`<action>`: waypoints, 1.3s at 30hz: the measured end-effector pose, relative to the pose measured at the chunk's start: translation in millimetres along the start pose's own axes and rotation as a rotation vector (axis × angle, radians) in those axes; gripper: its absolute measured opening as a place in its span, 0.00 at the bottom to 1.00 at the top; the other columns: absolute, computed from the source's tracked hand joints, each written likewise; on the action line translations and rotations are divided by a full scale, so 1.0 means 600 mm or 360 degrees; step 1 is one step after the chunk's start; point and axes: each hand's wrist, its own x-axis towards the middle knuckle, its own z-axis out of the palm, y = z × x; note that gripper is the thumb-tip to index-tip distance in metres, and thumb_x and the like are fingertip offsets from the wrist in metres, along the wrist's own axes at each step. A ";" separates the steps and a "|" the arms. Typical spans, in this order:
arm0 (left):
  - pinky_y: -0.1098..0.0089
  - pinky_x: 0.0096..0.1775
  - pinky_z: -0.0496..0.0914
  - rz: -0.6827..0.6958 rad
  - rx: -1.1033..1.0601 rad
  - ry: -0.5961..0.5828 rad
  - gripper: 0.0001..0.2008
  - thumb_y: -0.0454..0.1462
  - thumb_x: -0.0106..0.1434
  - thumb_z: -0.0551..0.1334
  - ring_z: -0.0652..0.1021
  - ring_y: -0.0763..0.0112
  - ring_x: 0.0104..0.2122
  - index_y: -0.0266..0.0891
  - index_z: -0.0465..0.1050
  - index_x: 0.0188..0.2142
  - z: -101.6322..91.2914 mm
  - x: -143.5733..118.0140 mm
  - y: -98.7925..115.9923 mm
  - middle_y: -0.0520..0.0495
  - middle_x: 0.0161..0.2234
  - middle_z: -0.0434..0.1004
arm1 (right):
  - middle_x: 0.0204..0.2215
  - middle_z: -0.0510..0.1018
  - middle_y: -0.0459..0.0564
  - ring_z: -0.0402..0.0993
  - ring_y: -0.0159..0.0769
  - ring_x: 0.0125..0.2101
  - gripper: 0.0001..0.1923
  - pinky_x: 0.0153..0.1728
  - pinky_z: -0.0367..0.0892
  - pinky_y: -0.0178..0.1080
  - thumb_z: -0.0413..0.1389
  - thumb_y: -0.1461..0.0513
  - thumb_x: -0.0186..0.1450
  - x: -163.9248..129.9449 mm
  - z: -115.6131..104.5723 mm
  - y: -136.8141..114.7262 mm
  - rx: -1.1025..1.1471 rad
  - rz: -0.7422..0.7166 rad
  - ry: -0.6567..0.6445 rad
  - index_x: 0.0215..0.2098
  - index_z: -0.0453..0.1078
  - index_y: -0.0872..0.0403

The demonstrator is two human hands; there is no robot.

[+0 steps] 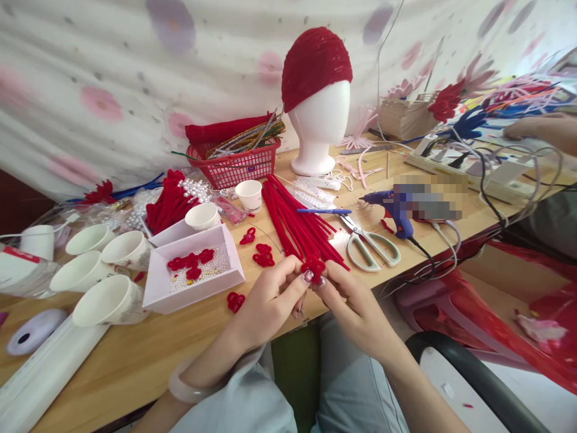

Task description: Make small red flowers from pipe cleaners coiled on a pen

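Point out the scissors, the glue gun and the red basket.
scissors (370, 243): head view, on the handle loops.
glue gun (396, 207): head view, on the blue body.
red basket (238, 165): head view, on the front wall.

- Small red knot (312, 265): fuzzy, matt pile like chenille stem.
- Bundle of red stems (295, 219): the same velvety, napped finish.
- Table (135, 355): pale wood, smooth, faint sheen, grain visible.
- Cups (108, 300): white paper, matt.
- Basket (234, 163): red plastic mesh, slightly glossy.
- Head form (321, 123): white, smooth, matt, foam-like.
- Cap (315, 63): red, ribbed, glittery pile.
- Scissors (369, 243): bright metal blades, pale plastic handles.
- Glue gun (396, 211): blue plastic, dull sheen.
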 end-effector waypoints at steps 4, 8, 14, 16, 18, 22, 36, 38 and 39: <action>0.76 0.25 0.68 -0.0102 -0.0182 0.0102 0.16 0.46 0.64 0.65 0.71 0.78 0.20 0.39 0.64 0.30 0.002 0.006 -0.001 0.57 0.20 0.70 | 0.18 0.55 0.37 0.51 0.27 0.19 0.17 0.21 0.48 0.32 0.49 0.68 0.69 0.006 0.015 0.004 -0.0320 -0.0182 0.0232 0.26 0.47 0.50; 0.75 0.22 0.70 -0.0243 -0.0381 0.0083 0.20 0.50 0.57 0.69 0.70 0.79 0.16 0.37 0.66 0.28 0.000 0.013 -0.006 0.56 0.19 0.72 | 0.19 0.59 0.38 0.54 0.27 0.20 0.17 0.22 0.50 0.32 0.49 0.69 0.68 0.008 0.011 0.005 -0.0483 -0.0246 0.0183 0.25 0.49 0.50; 0.75 0.21 0.72 -0.0487 -0.0478 0.0109 0.23 0.50 0.47 0.75 0.68 0.81 0.14 0.34 0.72 0.26 0.000 0.017 -0.008 0.53 0.19 0.75 | 0.20 0.61 0.39 0.57 0.28 0.20 0.14 0.23 0.52 0.32 0.49 0.69 0.69 0.002 -0.002 0.010 -0.0479 -0.0158 0.0016 0.26 0.55 0.51; 0.76 0.20 0.71 -0.0530 -0.0497 0.0106 0.23 0.50 0.46 0.76 0.67 0.82 0.14 0.33 0.72 0.26 -0.002 0.018 -0.007 0.53 0.19 0.75 | 0.20 0.60 0.39 0.57 0.28 0.20 0.15 0.23 0.51 0.32 0.49 0.69 0.69 0.002 -0.002 0.012 -0.0496 -0.0150 0.0021 0.25 0.54 0.51; 0.76 0.19 0.70 -0.0542 -0.0487 0.0116 0.23 0.50 0.45 0.76 0.66 0.82 0.13 0.33 0.73 0.26 -0.004 0.019 -0.007 0.52 0.19 0.76 | 0.20 0.59 0.39 0.56 0.29 0.20 0.15 0.23 0.51 0.32 0.49 0.69 0.69 0.003 -0.002 0.012 -0.0527 -0.0159 0.0022 0.25 0.53 0.51; 0.76 0.19 0.69 -0.0520 -0.0406 0.0163 0.23 0.50 0.46 0.76 0.68 0.82 0.13 0.33 0.73 0.27 -0.006 0.020 -0.008 0.51 0.21 0.78 | 0.20 0.59 0.40 0.56 0.30 0.20 0.15 0.23 0.50 0.33 0.49 0.69 0.68 0.003 -0.003 0.009 -0.0635 -0.0187 0.0011 0.25 0.53 0.51; 0.76 0.22 0.67 -0.0304 -0.0378 -0.0134 0.21 0.50 0.55 0.71 0.71 0.79 0.16 0.35 0.69 0.30 -0.008 0.011 -0.006 0.54 0.18 0.74 | 0.18 0.61 0.41 0.57 0.30 0.20 0.15 0.22 0.52 0.34 0.48 0.63 0.69 -0.009 -0.016 -0.003 -0.0167 0.0075 -0.0046 0.24 0.56 0.51; 0.75 0.24 0.68 -0.0257 -0.0408 -0.0197 0.20 0.50 0.57 0.70 0.72 0.77 0.18 0.36 0.69 0.31 -0.007 0.007 -0.002 0.54 0.19 0.73 | 0.18 0.63 0.41 0.58 0.30 0.19 0.16 0.21 0.54 0.33 0.50 0.59 0.70 -0.012 -0.019 -0.001 0.0240 0.0221 -0.0143 0.24 0.61 0.52; 0.74 0.25 0.69 -0.0237 -0.0422 -0.0217 0.20 0.50 0.58 0.69 0.73 0.76 0.19 0.36 0.69 0.32 -0.006 0.005 0.000 0.54 0.19 0.73 | 0.18 0.63 0.41 0.58 0.29 0.19 0.16 0.21 0.55 0.34 0.50 0.57 0.70 -0.013 -0.020 0.000 0.0423 0.0285 -0.0187 0.25 0.63 0.53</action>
